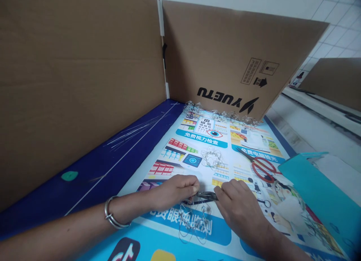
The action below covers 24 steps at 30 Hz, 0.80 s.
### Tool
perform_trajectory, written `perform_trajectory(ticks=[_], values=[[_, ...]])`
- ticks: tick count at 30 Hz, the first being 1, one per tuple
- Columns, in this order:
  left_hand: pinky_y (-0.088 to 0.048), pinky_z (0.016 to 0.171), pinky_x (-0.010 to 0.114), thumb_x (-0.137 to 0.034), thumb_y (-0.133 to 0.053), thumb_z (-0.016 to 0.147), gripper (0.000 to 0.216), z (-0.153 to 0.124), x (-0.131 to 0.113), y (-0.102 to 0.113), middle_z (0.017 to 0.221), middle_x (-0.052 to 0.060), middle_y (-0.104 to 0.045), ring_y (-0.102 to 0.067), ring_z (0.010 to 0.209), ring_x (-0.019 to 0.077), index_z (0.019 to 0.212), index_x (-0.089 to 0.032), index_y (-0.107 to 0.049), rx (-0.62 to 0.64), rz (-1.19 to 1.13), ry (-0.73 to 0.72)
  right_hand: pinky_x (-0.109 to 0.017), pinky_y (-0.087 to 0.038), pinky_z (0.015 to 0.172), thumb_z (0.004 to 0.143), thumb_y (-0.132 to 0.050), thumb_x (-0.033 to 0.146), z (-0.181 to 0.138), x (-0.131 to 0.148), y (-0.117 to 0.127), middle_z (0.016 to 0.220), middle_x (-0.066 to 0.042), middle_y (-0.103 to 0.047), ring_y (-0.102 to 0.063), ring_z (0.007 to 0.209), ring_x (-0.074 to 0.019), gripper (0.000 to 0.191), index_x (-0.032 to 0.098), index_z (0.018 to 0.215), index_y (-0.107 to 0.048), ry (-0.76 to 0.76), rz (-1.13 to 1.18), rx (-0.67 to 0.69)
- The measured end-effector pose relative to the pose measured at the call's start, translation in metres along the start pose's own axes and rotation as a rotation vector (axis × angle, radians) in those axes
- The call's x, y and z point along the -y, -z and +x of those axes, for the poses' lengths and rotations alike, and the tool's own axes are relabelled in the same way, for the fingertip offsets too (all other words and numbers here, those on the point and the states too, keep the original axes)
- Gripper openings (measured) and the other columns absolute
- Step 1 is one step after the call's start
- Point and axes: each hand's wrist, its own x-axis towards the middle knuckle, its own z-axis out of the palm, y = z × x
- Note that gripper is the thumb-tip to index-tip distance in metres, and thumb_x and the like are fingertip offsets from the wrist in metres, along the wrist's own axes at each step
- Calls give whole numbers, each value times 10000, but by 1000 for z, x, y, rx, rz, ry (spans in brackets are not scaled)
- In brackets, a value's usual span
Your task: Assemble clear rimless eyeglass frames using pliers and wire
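Note:
My left hand [180, 190] is closed in a pinch on a bent silver wire piece [194, 225] with loops and small clear beads. The piece hangs below the fingers, over the printed sheet. Wrapped round the handles of a pair of pliers [207, 195], my right hand [239, 202] points the jaws left, at the wire beside my left fingertips. Whether the jaws grip the wire is too small to tell. A similar looped wire piece [213, 157] lies just beyond both hands.
Red-handled scissors [266, 170] lie at right, near a teal folder or box [316, 189] and clear plastic [290, 210]. Tangled wire pieces [225, 116] line the foot of the back cardboard panel [225, 54]. Straight wires [132, 131] and a green blob [69, 175] lie by the left panel [79, 77].

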Motion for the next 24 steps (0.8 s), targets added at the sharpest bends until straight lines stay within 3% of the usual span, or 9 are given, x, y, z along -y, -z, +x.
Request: perform_trajectory(ticks=[24], values=[[-320, 575, 257, -264, -417, 862, 195, -1, -2, 1, 647, -1, -514, -434, 605, 129, 727, -181, -529, -7, 127, -21, -314, -244, 605, 813, -502, 148, -2, -1, -6, 714, -27, -514, -396, 666, -177, 64, 180, 771, -536, 25, 33, 59]])
